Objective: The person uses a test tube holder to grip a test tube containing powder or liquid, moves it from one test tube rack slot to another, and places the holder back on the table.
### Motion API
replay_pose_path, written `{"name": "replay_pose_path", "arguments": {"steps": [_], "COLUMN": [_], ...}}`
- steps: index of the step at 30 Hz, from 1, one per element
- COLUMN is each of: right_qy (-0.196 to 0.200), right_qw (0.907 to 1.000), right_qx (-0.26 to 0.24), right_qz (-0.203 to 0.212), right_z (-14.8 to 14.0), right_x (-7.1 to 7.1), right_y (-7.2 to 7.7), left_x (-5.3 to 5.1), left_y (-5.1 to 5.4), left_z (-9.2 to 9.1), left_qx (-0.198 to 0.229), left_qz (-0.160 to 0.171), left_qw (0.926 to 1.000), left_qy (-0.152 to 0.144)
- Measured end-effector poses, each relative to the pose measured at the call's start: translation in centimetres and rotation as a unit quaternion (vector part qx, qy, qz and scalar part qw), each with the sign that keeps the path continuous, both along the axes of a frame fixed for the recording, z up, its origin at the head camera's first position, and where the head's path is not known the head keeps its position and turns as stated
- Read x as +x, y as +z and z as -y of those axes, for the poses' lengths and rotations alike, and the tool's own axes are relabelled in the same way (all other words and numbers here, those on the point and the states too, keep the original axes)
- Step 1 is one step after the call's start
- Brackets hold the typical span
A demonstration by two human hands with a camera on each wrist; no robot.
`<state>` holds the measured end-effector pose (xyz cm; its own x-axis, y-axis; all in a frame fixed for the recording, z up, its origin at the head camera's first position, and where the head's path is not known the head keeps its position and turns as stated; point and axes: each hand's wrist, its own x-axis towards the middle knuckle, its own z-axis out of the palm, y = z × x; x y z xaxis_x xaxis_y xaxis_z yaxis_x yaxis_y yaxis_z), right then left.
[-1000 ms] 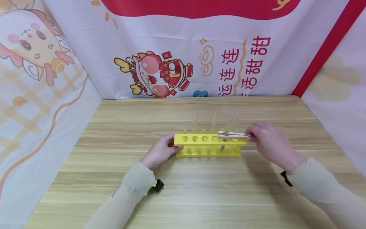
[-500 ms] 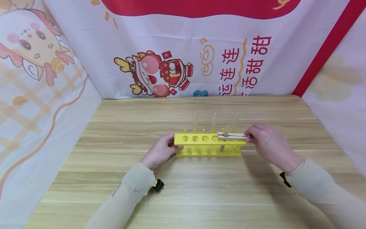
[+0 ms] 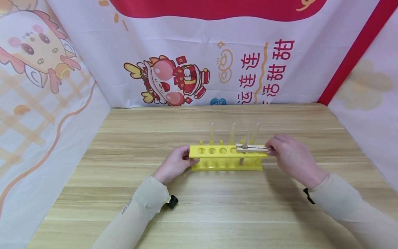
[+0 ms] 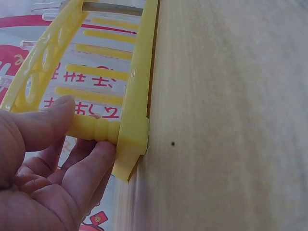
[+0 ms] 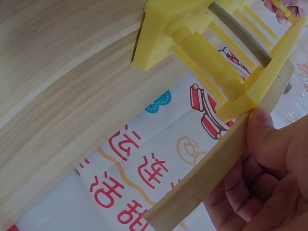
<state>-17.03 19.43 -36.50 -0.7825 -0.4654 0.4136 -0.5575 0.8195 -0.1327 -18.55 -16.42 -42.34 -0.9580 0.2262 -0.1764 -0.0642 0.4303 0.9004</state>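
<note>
A yellow test tube rack (image 3: 214, 156) stands on the table. My left hand (image 3: 175, 164) grips the post at its left end, thumb and fingers around the post (image 4: 91, 127) in the left wrist view. My right hand (image 3: 293, 159) pinches a wooden test tube clamp (image 3: 253, 148) at the rack's right side. The clamp's far end is around a test tube (image 3: 246, 139) that goes down through a hole of the rack. Its lower part looks greyish-brown in the right wrist view, where the clamp's wooden arm (image 5: 202, 175) lies close against the rack's top plate.
Three clear test tubes stand rounded end up along the rack's back, including the left tube (image 3: 212, 131), middle tube (image 3: 233, 131) and right tube (image 3: 256, 131). Wood-grain table (image 3: 199, 214) surrounds the rack. A printed cloth (image 3: 192, 34) hangs behind.
My right hand has shifted slightly left with the clamp, and the clamp lies a little flatter over the rack. My left hand and the rack have not moved.
</note>
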Motion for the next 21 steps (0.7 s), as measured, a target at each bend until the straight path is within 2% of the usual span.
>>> {"name": "replay_pose_path", "arguments": {"steps": [11,21], "right_qy": [0.012,0.003], "right_qw": [0.9997,0.9999], "right_qx": [-0.013,-0.016], "right_qz": [-0.018,-0.005], "right_z": [0.07,0.32], "right_x": [0.05,0.18], "right_y": [-0.13,0.73], "left_x": [0.01,-0.04], "left_y": [0.11,-0.17], "left_z": [0.0,0.0], "left_qx": [-0.005,0.003], "left_qz": [0.0,-0.005], "left_qw": [1.0,1.0], "left_qy": [-0.003,-0.004]}}
